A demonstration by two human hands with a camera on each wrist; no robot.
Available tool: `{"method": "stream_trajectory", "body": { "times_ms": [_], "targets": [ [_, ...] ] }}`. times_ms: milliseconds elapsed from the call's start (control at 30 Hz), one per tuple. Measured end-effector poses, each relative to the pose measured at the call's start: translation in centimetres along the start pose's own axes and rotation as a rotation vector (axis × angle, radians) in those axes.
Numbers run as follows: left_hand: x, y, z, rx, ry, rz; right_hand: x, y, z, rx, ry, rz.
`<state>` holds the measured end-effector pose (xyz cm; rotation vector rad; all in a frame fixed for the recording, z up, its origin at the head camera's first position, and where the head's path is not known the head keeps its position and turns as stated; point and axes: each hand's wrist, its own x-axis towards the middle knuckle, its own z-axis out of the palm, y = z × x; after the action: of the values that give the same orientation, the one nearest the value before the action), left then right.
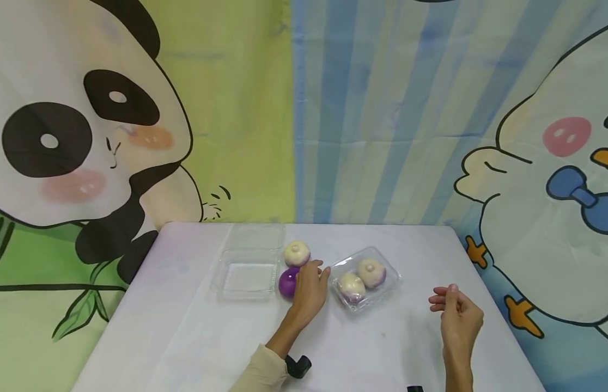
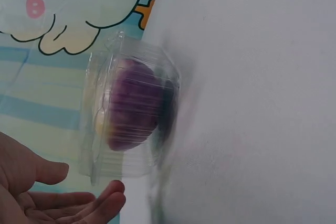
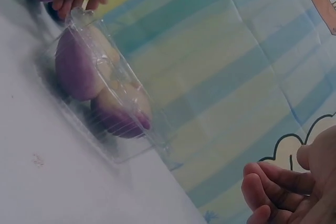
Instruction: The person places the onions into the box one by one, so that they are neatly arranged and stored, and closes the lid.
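Two round cream-and-purple vegetables, turnip-like, sit inside a clear plastic box (image 1: 387, 283) with its lid down, right of the table's middle. Between that box and a purple round vegetable (image 1: 287, 283) is my left hand (image 1: 310, 286). In the left wrist view its thumb and fingers are parted, with nothing between them; whether it touches the box or the purple vegetable I cannot tell. A cream-topped vegetable (image 1: 296, 253) lies just behind the purple one. Over the table's right side hovers my right hand (image 1: 460, 325), fingers loosely bent and holding nothing.
A second clear plastic box (image 1: 245, 296) stands left of the loose vegetables, its lid (image 1: 255, 235) folded back. The white table (image 1: 176, 326) reaches back to a printed cloth (image 1: 372, 109) with a panda and a white bird.
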<state>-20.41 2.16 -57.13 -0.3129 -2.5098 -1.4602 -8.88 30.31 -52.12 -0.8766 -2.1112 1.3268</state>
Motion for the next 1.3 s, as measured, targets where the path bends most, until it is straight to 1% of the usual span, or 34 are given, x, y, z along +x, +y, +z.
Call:
{"method": "stream_trajectory", "body": {
  "times_ms": [33, 67, 133, 200, 233, 300, 367, 400, 433, 533, 633, 700, 800, 867, 933, 1000, 1033, 1100, 1167, 1267, 1300],
  "targets": [
    [0.1, -0.1, 0.1, -0.017, -0.001, -0.008, -0.1, -0.1, 0.0, 0.0, 0.006, -0.01],
    [0.2, 0.0, 0.1, -0.04, -0.005, -0.016, -0.2, -0.2, 0.0, 0.003, 0.008, -0.018],
    [0.2, 0.9, -0.3, -0.114, -0.025, -0.055, -0.3, -0.4, 0.0, 0.004, 0.007, -0.026],
    [0.2, 1.6, -0.2, -0.195, -0.057, -0.116, -0.3, -0.5, -0.1, 0.005, 0.008, -0.03],
    [0.1, 1.9, -0.1, -0.237, -0.078, -0.156, -0.3, -0.6, -0.1, 0.007, 0.01, -0.033],
    [-0.1, 2.5, 0.4, -0.32, -0.123, -0.231, -0.4, -0.7, -0.1, 0.018, 0.01, -0.042],
    [-0.5, 2.9, 1.2, -0.376, -0.165, -0.286, -0.4, -0.9, 0.0, 0.036, 0.003, -0.061],
    [-0.6, 3.0, 1.7, -0.395, -0.184, -0.297, -0.5, -1.1, 0.0, 0.046, -0.001, -0.073],
    [-0.8, 3.2, 2.1, -0.408, -0.201, -0.305, -0.5, -1.2, 0.1, 0.055, -0.007, -0.087],
    [-1.3, 3.8, 3.4, -0.411, -0.247, -0.288, -0.6, -1.8, 0.3, 0.074, -0.019, -0.135],
    [-1.5, 4.6, 4.4, -0.416, -0.285, -0.275, -0.6, -2.3, 0.3, 0.084, -0.025, -0.195],
    [-1.5, 4.9, 5.0, -0.423, -0.305, -0.278, -0.7, -2.5, 0.3, 0.094, -0.035, -0.245],
    [-1.6, 5.1, 5.5, -0.439, -0.346, -0.271, -0.9, -2.8, 0.3, 0.115, -0.056, -0.32],
    [-1.7, 5.1, 5.5, -0.442, -0.378, -0.259, -1.1, -2.9, 0.4, 0.12, -0.066, -0.357],
    [-1.9, 5.0, 4.9, -0.427, -0.398, -0.243, -1.3, -3.0, 0.6, 0.13, -0.076, -0.378],
    [-2.2, 4.9, 3.5, -0.371, -0.401, -0.219, -1.5, -3.2, 0.8, 0.127, -0.095, -0.398],
    [-2.3, 4.8, 2.7, -0.34, -0.396, -0.208, -1.6, -3.2, 1.0, 0.129, -0.111, -0.411],
    [-2.7, 4.8, 0.5, -0.279, -0.386, -0.189, -1.8, -3.3, 1.3, 0.139, -0.148, -0.442],
    [-3.1, 4.7, -2.0, -0.24, -0.387, -0.166, -2.1, -3.3, 1.5, 0.143, -0.2, -0.479],
    [-3.8, 4.3, -6.0, -0.248, -0.392, -0.129, -2.6, -3.3, 1.8, 0.137, -0.275, -0.535],
    [-4.0, 4.1, -7.3, -0.254, -0.384, -0.118, -2.7, -3.3, 2.0, 0.137, -0.3, -0.548]
  ]
}}
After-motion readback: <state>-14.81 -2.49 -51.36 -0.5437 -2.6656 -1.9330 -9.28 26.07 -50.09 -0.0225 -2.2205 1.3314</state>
